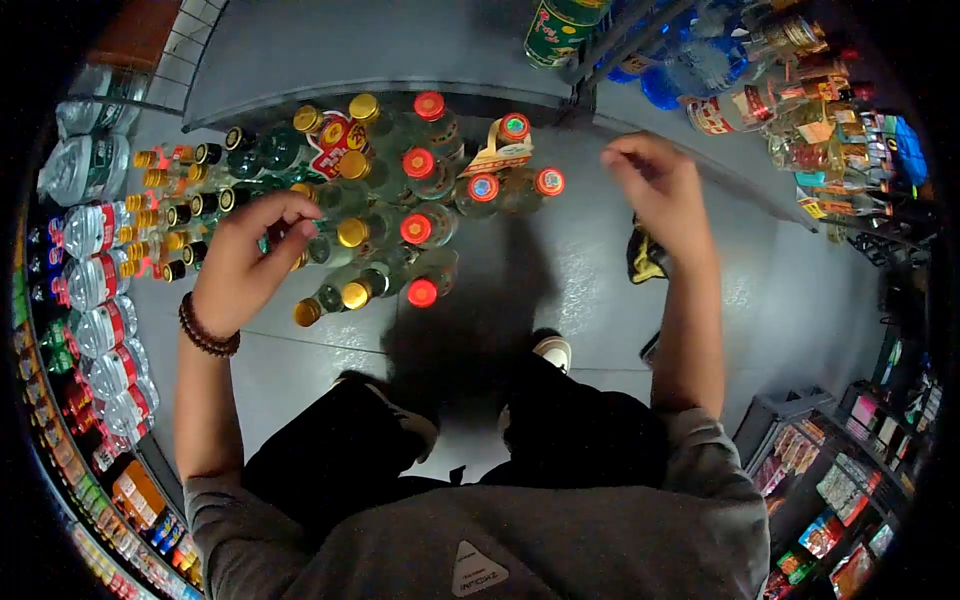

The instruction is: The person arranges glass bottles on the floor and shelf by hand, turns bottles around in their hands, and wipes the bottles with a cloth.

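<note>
Bottles with red caps [416, 229] and yellow caps [352, 232] stand in rows on the grey floor. My left hand [255, 255], with a beaded bracelet, hovers over the left part of these rows; its fingers are bent, apart from the thumb, and hold nothing visible. To the right of the bottles, my right hand [660, 190] is raised over the floor, empty, with its fingers loosely curled and a gap to the thumb. A cardboard carrier [497, 155] sits around a bottle near the rows' right end. Smaller dark-capped bottles [205, 203] stand beyond my left hand.
A grey shelf [380, 60] runs behind the bottles. Packs of water bottles [95, 230] line the left side. More bottles [735, 105] fill a rack at upper right. Packaged goods [850, 485] hang at lower right. A black and yellow item [645, 255] lies by my right forearm.
</note>
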{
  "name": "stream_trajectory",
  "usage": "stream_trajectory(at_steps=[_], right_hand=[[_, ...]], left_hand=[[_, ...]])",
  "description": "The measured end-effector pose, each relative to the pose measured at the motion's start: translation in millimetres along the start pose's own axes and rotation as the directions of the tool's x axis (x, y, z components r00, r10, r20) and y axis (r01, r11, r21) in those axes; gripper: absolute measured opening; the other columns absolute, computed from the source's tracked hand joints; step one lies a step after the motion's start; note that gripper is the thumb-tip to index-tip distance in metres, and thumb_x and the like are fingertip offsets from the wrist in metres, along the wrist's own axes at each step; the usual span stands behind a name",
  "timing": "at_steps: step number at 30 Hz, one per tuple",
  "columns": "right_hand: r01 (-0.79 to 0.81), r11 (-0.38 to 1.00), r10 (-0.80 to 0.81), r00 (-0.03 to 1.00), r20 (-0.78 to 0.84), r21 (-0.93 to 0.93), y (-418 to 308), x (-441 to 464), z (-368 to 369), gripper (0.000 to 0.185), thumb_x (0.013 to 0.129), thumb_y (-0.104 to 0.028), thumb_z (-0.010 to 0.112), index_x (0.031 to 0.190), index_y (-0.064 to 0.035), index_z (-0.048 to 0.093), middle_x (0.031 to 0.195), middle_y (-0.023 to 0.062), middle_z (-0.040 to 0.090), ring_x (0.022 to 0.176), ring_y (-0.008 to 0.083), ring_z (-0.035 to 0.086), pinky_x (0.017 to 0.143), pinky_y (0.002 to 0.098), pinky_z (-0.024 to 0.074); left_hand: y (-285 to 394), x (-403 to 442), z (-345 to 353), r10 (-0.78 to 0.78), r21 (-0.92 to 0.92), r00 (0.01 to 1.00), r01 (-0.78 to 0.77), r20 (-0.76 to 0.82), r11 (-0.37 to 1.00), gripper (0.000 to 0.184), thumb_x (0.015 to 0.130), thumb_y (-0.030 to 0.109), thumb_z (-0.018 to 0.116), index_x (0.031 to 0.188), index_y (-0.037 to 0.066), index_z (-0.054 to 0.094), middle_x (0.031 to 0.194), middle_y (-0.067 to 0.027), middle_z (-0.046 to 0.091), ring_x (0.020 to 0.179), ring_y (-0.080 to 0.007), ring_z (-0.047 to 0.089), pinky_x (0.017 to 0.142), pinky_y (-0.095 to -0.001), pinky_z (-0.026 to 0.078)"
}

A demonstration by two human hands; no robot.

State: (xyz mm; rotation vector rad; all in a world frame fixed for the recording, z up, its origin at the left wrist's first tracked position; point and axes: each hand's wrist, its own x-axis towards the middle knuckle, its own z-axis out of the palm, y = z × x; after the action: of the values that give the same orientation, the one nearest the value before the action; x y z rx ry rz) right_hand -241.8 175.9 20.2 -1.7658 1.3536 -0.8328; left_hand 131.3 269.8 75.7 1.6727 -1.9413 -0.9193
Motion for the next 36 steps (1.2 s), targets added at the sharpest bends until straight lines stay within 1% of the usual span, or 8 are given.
stream_trajectory(at_steps=[7, 12, 16, 19, 26, 29, 32, 36], right_hand=[[0.012, 0.994, 0.016, 0.965, 0.263, -0.106, 9.9, 0.9, 6.2, 0.030, 0.076, -0.014, 0.071, 0.104, -0.0052, 0.062, 0.098, 0.0029, 0.063, 0.086, 0.0104, 0.056, 0.072, 0.0251, 0.0441], [-0.026, 0.998, 0.005, 0.936, 0.352, 0.055, 27.1, -15.0, 52.1, 0.057, 0.072, -0.018, 0.076, 0.122, -0.0081, 0.052, 0.120, 0.0074, 0.055, 0.107, 0.0172, 0.053, 0.092, 0.0311, 0.0415], [0.104, 0.994, -0.108, 0.985, 0.136, 0.035, 45.9, -16.3, 73.9, 0.051, 0.073, -0.027, 0.076, 0.115, -0.0049, 0.056, 0.116, 0.0119, 0.058, 0.107, 0.0237, 0.054, 0.091, 0.0343, 0.0422], [-0.033, 0.997, 0.021, 0.988, 0.153, 0.073, 51.5, -18.0, 81.1, 0.045, 0.076, -0.026, 0.074, 0.112, -0.0037, 0.057, 0.111, 0.0123, 0.060, 0.104, 0.0241, 0.056, 0.090, 0.0334, 0.0428], [-0.023, 0.993, 0.004, 0.988, 0.155, 0.117, 70.3, -23.9, 90.8, 0.026, 0.088, -0.014, 0.058, 0.111, -0.0023, 0.055, 0.114, 0.0110, 0.058, 0.106, 0.0192, 0.054, 0.090, 0.0316, 0.0419], [-0.041, 0.940, 0.049, 0.999, -0.016, 0.340, 72.7, -21.7, 83.9, 0.021, 0.089, -0.019, 0.057, 0.100, -0.0012, 0.060, 0.100, 0.0103, 0.063, 0.091, 0.0185, 0.059, 0.082, 0.0305, 0.0447], [-0.069, 0.904, 0.124, 0.987, -0.105, 0.422, 52.4, -19.5, 55.1, 0.019, 0.090, -0.017, 0.051, 0.093, -0.0002, 0.060, 0.092, 0.0086, 0.064, 0.087, 0.0162, 0.057, 0.080, 0.0298, 0.0444], [0.028, 0.954, 0.032, 0.981, -0.193, 0.298, -18.6, -11.7, 7.3, 0.027, 0.088, -0.021, 0.038, 0.091, 0.0024, 0.053, 0.082, 0.0180, 0.062, 0.081, 0.0271, 0.062, 0.080, 0.0388, 0.0472]], left_hand=[[3.0, 3.3, 2.6, 0.011, -0.023, 1.000, -0.011, 0.016, 1.000, 0.014, 0.083, 0.001, 0.058, 0.097, 0.002, 0.060, 0.082, -0.0040, 0.063, 0.072, -0.0092, 0.057, 0.063, -0.0239, 0.046], [-2.5, 2.2, 3.6, 0.033, -0.025, 0.999, -0.032, 0.034, 0.999, 0.014, 0.082, 0.000, 0.058, 0.096, 0.002, 0.061, 0.080, -0.0044, 0.063, 0.071, -0.0100, 0.058, 0.062, -0.0240, 0.045], [-4.3, 0.0, 2.5, -0.009, -0.032, 0.998, 0.011, 0.070, 0.999, 0.013, 0.084, 0.000, 0.059, 0.097, 0.000, 0.060, 0.085, -0.0044, 0.062, 0.078, -0.0102, 0.058, 0.071, -0.0248, 0.046], [-7.7, 0.2, 5.7, 0.037, -0.049, 0.999, -0.036, 0.029, 0.998, 0.014, 0.082, 0.000, 0.058, 0.096, 0.001, 0.061, 0.080, -0.0055, 0.063, 0.072, -0.0109, 0.059, 0.063, -0.0242, 0.046], [-4.6, -1.3, 6.2, -0.010, -0.090, 0.999, 0.013, 0.034, 0.996, 0.014, 0.082, 0.000, 0.058, 0.096, 0.000, 0.060, 0.080, -0.0058, 0.063, 0.072, -0.0114, 0.060, 0.065, -0.0242, 0.047], [-6.0, -4.0, 8.5, -0.014, -0.113, 0.999, 0.018, 0.038, 0.993, 0.014, 0.082, -0.001, 0.058, 0.097, 0.000, 0.060, 0.080, -0.0061, 0.063, 0.072, -0.0115, 0.060, 0.066, -0.0245, 0.047], [-4.7, -4.5, 7.1, 0.008, -0.147, 0.999, -0.002, 0.040, 0.989, 0.015, 0.083, -0.002, 0.058, 0.097, 0.000, 0.060, 0.082, -0.0059, 0.063, 0.074, -0.0112, 0.060, 0.068, -0.0248, 0.047], [8.3, -2.2, 10.2, -0.028, -0.338, 0.999, 0.040, 0.038, 0.940, 0.014, 0.084, -0.003, 0.056, 0.097, 0.000, 0.060, 0.087, -0.0046, 0.063, 0.080, -0.0110, 0.060, 0.073, -0.0247, 0.047]])
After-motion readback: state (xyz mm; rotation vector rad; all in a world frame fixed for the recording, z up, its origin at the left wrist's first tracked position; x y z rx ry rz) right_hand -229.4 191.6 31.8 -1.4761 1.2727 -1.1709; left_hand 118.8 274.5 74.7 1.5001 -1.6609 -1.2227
